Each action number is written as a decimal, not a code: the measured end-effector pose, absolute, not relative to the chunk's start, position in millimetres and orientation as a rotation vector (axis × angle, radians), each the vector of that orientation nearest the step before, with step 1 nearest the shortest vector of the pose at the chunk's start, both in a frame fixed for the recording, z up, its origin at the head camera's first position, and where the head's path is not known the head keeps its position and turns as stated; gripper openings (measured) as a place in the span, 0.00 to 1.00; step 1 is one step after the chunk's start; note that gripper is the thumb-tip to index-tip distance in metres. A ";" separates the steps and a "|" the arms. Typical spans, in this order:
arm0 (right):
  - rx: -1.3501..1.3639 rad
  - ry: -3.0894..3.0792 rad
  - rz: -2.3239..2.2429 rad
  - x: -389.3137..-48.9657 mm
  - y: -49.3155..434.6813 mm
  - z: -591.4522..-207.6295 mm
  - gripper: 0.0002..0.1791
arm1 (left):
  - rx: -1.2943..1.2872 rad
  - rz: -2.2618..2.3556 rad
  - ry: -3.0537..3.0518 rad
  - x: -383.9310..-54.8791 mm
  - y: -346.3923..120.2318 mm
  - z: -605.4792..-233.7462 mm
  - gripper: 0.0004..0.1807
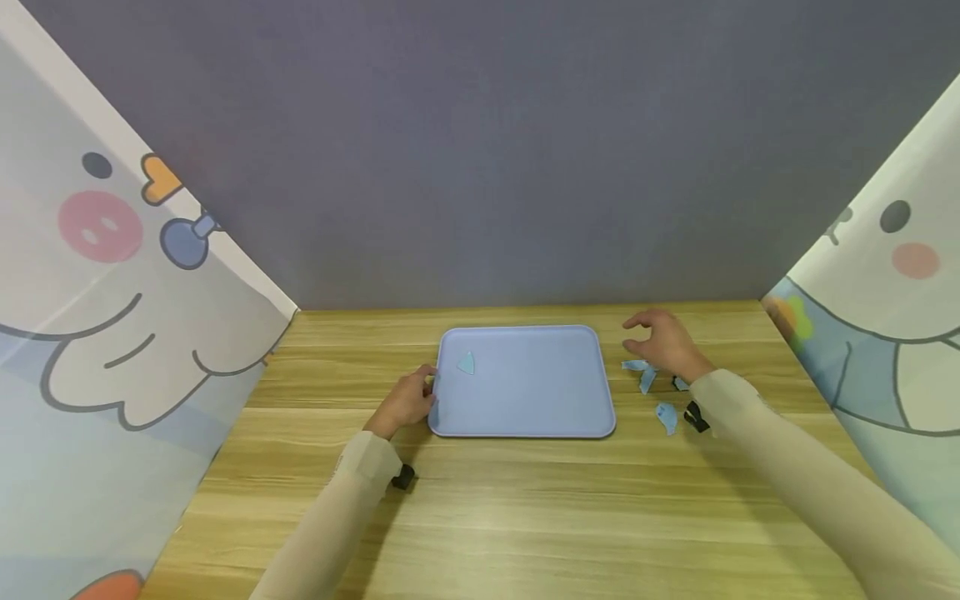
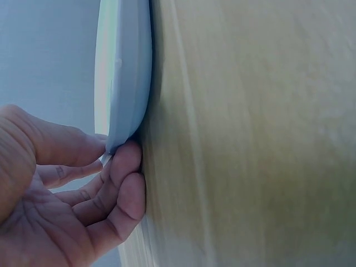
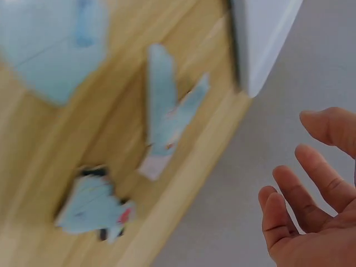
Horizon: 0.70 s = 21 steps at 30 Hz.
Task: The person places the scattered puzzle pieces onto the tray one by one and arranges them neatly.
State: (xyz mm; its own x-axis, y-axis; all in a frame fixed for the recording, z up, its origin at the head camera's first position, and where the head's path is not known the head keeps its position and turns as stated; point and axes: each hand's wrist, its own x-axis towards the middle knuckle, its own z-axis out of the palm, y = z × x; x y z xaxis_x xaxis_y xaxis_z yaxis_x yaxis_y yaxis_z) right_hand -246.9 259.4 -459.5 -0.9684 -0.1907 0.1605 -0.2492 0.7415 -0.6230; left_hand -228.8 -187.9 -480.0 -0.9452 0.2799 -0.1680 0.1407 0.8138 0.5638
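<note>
A pale blue rectangular tray lies on the wooden table. My left hand pinches its left edge; in the left wrist view, the thumb lies on one side of the rim and curled fingers on the other. Inside the tray, toward its upper left, rests a small light blue wedge-shaped piece. To the right of the tray my right hand hovers with fingers spread and nothing between them. Under and beside it lie flat light blue pieces: a forked one, a rounded one and a dark-edged one.
A black piece lies close to the right sleeve. Another small black object shows beside the left sleeve. A grey panel rises behind the table, and cartoon-printed panels stand at both sides.
</note>
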 end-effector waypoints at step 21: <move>0.287 -3.049 0.940 -212.8 284.9 -477.7 0.19 | 0.312 0.831 2.749 -230.1 -187.5 -480.3 0.26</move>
State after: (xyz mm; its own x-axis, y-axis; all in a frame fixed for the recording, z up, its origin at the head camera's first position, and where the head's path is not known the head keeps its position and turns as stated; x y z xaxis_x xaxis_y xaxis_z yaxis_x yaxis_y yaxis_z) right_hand -212.8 284.9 -477.7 -0.9821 -0.1883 -0.0065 -0.1519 0.8118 -0.5638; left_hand -230.1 -187.5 -480.3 -0.9454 0.2740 -0.1766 0.1303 0.8142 0.5657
